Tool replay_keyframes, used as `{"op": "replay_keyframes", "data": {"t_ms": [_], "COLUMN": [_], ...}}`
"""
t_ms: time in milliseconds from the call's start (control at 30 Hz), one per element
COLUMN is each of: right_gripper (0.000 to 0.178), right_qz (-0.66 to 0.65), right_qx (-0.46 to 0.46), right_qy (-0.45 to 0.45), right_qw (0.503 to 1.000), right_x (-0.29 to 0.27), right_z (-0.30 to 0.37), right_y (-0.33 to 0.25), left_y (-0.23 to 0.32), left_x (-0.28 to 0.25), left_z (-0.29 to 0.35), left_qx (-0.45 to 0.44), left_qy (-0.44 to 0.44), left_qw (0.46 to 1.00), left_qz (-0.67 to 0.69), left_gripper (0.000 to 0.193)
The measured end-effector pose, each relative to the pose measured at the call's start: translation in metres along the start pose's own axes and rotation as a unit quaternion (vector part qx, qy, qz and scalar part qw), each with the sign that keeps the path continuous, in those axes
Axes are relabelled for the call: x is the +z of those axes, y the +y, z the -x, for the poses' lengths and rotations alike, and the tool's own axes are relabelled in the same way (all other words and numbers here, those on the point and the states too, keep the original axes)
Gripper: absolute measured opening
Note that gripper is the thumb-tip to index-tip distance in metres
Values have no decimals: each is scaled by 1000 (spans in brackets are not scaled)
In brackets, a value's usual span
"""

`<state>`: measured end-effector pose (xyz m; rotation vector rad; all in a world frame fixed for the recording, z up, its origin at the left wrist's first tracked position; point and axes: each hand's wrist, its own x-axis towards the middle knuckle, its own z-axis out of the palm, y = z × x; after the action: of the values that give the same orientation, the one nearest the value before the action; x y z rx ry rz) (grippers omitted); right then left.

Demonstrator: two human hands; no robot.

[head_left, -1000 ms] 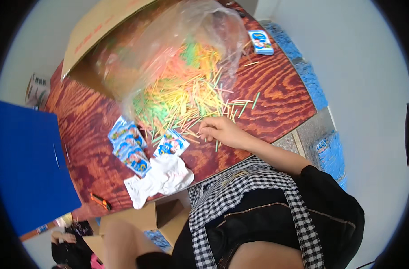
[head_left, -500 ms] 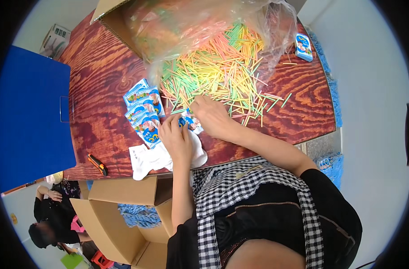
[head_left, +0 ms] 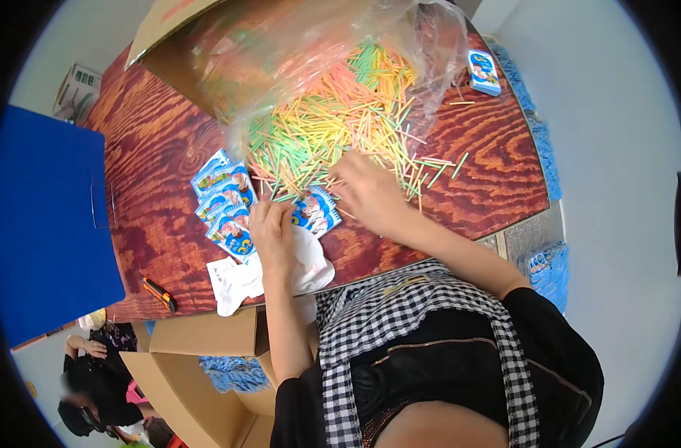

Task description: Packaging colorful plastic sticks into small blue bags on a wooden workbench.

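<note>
My left hand (head_left: 274,233) has its fingers closed at the left edge of a small blue-and-white packet (head_left: 318,213) on the table, in front of the pile. My right hand (head_left: 372,193) is just right of that packet, fingers curled at the near edge of a heap of thin pastel sticks (head_left: 318,134); whatever its fingertips hold is hidden. The sticks are pink, yellow and green, spilling from a clear plastic bag (head_left: 441,45). Left of my left hand, several similar packets (head_left: 232,231) lie overlapped. White cloth (head_left: 311,261) lies under my left wrist.
A cardboard box (head_left: 169,82) holds the bag at the back. An orange-and-black utility knife (head_left: 160,294) lies at left, near a blue panel (head_left: 49,216). A packet stack (head_left: 484,72) stands far right. An open carton (head_left: 184,381) sits below the table; another person (head_left: 105,381) is beyond.
My right hand has drawn off the packet to the right, leaving more of the packet exposed. My left hand stays at its left side. The whole view has shifted slightly.
</note>
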<state>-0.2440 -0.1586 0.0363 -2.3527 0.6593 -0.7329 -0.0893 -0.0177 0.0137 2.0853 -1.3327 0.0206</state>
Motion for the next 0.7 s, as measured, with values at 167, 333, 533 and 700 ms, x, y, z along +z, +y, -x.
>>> {"op": "replay_keyframes", "data": {"t_ms": [167, 333, 533, 700], "right_gripper": [42, 33, 11, 19], "right_qz": [-59, -185, -168, -138], "right_qx": [-9, -16, -45, 18], "right_qy": [30, -11, 0, -45], "right_qw": [998, 983, 985, 989], "right_x": [12, 10, -9, -20], "right_z": [-2, -17, -9, 9], "right_y": [-19, -14, -10, 5], "left_y": [-1, 28, 48, 53], "left_x": [-7, -24, -20, 0], "left_z": [-2, -9, 1, 10], "left_qx": [13, 95, -88, -121], "left_qy": [57, 100, 7, -51], "left_qw": [998, 987, 970, 957], "left_qz": [-21, -79, 226, 258], "left_gripper": [17, 24, 13, 18]}}
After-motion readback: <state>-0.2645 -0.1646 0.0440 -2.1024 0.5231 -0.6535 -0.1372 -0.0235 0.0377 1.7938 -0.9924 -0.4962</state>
